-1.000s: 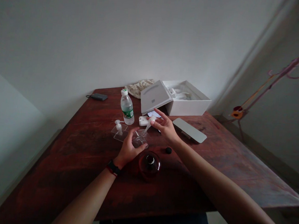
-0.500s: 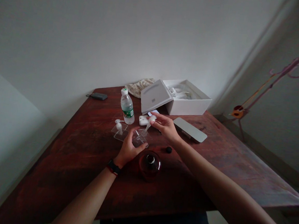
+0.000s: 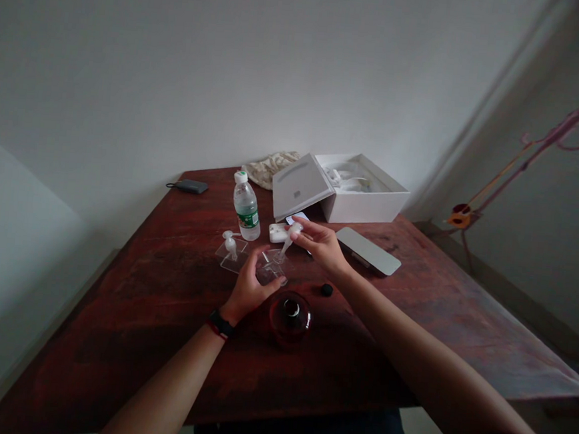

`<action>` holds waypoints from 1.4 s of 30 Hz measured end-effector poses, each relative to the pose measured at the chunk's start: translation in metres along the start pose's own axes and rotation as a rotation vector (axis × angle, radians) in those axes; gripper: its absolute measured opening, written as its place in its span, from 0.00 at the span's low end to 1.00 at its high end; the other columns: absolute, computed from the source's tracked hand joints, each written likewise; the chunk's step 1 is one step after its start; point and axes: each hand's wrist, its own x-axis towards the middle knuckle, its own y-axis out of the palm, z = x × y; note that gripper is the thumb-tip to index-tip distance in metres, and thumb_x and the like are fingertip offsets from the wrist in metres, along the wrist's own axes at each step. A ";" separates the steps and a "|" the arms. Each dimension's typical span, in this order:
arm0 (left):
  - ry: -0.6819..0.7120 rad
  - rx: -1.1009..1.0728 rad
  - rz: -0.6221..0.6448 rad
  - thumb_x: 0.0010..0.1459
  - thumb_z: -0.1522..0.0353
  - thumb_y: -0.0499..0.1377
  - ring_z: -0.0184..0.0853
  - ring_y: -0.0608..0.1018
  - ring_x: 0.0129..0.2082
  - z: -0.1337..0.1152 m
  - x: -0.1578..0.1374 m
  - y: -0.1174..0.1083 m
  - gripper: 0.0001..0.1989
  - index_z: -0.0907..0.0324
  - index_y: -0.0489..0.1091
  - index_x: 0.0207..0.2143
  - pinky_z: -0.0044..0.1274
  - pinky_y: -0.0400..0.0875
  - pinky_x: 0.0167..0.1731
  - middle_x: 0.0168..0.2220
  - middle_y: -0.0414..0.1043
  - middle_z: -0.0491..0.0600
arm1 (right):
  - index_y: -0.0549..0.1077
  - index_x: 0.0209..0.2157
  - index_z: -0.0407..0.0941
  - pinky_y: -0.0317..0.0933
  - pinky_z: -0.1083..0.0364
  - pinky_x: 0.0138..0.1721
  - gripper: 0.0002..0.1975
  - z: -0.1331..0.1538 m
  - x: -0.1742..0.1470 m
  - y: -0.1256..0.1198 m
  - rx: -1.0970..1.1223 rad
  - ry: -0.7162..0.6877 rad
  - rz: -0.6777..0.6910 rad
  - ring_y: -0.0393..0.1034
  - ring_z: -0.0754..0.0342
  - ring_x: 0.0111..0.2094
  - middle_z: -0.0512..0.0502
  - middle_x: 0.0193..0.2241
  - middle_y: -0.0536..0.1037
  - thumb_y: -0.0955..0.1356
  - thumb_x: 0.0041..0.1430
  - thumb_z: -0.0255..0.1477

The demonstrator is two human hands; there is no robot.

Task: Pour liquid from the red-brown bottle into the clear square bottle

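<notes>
My left hand (image 3: 252, 286) curves its thumb and fingers around a clear plastic piece (image 3: 268, 266) low over the table. Pinched in my right hand (image 3: 321, 245) is a small translucent white funnel-like piece (image 3: 292, 236), its narrow end pointing down at the clear plastic. A similar white piece (image 3: 231, 246) stands to the left on another clear plate (image 3: 232, 263). Nearer to me is a round dark red glass bottle (image 3: 290, 321) with its neck uncapped. A small black cap (image 3: 326, 290) lies right of it.
A water bottle (image 3: 246, 210) with a green label stands behind my left hand. Farther back are a white box (image 3: 370, 209), its leaning lid (image 3: 299, 190) and a cloth (image 3: 268, 170). A flat silver device (image 3: 369, 251) lies right; a dark grey pouch-like item (image 3: 191, 186) lies far left.
Almost nothing differs. The white piece in my right hand sits very slightly lower, and both hands keep their places.
</notes>
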 end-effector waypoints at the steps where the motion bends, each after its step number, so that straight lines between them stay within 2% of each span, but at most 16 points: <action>1: 0.000 0.005 0.000 0.55 0.68 0.73 0.50 0.77 0.60 0.000 0.000 0.000 0.36 0.55 0.65 0.63 0.40 0.74 0.60 0.60 0.73 0.57 | 0.84 0.52 0.51 0.71 0.41 0.56 0.26 0.000 0.000 0.000 0.002 0.001 -0.002 0.81 0.45 0.48 0.47 0.45 0.87 0.81 0.50 0.40; 16: 0.007 0.022 0.016 0.56 0.68 0.71 0.49 0.77 0.60 0.000 -0.002 0.000 0.35 0.55 0.64 0.64 0.42 0.71 0.62 0.61 0.72 0.57 | 0.84 0.50 0.50 0.66 0.42 0.60 0.27 -0.002 0.002 -0.001 0.065 0.042 -0.052 0.80 0.47 0.46 0.49 0.41 0.88 0.83 0.46 0.38; 20: 0.019 0.031 0.021 0.56 0.67 0.71 0.49 0.76 0.60 0.003 -0.002 0.000 0.35 0.55 0.64 0.64 0.42 0.71 0.62 0.62 0.71 0.57 | 0.85 0.48 0.50 0.69 0.44 0.56 0.27 -0.003 0.003 0.000 0.117 0.063 -0.058 0.80 0.47 0.45 0.48 0.40 0.88 0.84 0.43 0.38; 24: 0.029 0.054 0.005 0.56 0.67 0.72 0.48 0.77 0.58 0.007 -0.003 -0.001 0.36 0.54 0.64 0.64 0.41 0.72 0.61 0.60 0.72 0.57 | 0.83 0.47 0.50 0.73 0.46 0.47 0.28 0.000 0.005 -0.002 0.185 0.091 -0.089 0.80 0.47 0.43 0.46 0.42 0.87 0.84 0.42 0.40; 29: 0.036 0.076 -0.024 0.55 0.67 0.71 0.48 0.77 0.57 0.004 -0.004 -0.001 0.36 0.54 0.64 0.64 0.42 0.71 0.60 0.60 0.72 0.57 | 0.81 0.44 0.50 0.73 0.51 0.40 0.26 0.004 0.008 -0.008 0.230 0.086 -0.159 0.80 0.47 0.43 0.45 0.42 0.86 0.83 0.43 0.43; 35: 0.023 0.049 0.003 0.54 0.67 0.72 0.49 0.77 0.58 0.000 -0.006 0.000 0.35 0.55 0.64 0.63 0.43 0.70 0.62 0.60 0.73 0.57 | 0.80 0.44 0.50 0.71 0.52 0.40 0.27 0.003 0.007 -0.006 0.214 0.094 -0.173 0.78 0.52 0.37 0.46 0.43 0.86 0.82 0.44 0.46; 39: 0.001 -0.037 0.034 0.53 0.67 0.74 0.50 0.78 0.58 -0.002 -0.007 0.002 0.35 0.55 0.65 0.61 0.44 0.72 0.61 0.58 0.75 0.58 | 0.80 0.43 0.49 0.72 0.50 0.42 0.29 0.005 0.004 -0.004 0.181 0.129 -0.136 0.79 0.47 0.41 0.44 0.41 0.86 0.83 0.40 0.44; 42: 0.007 -0.071 0.046 0.52 0.66 0.75 0.50 0.79 0.58 -0.005 -0.007 0.002 0.35 0.55 0.66 0.60 0.44 0.72 0.60 0.58 0.75 0.57 | 0.80 0.44 0.49 0.71 0.50 0.43 0.28 0.005 0.002 -0.004 0.157 0.146 -0.116 0.78 0.47 0.43 0.43 0.43 0.86 0.83 0.42 0.45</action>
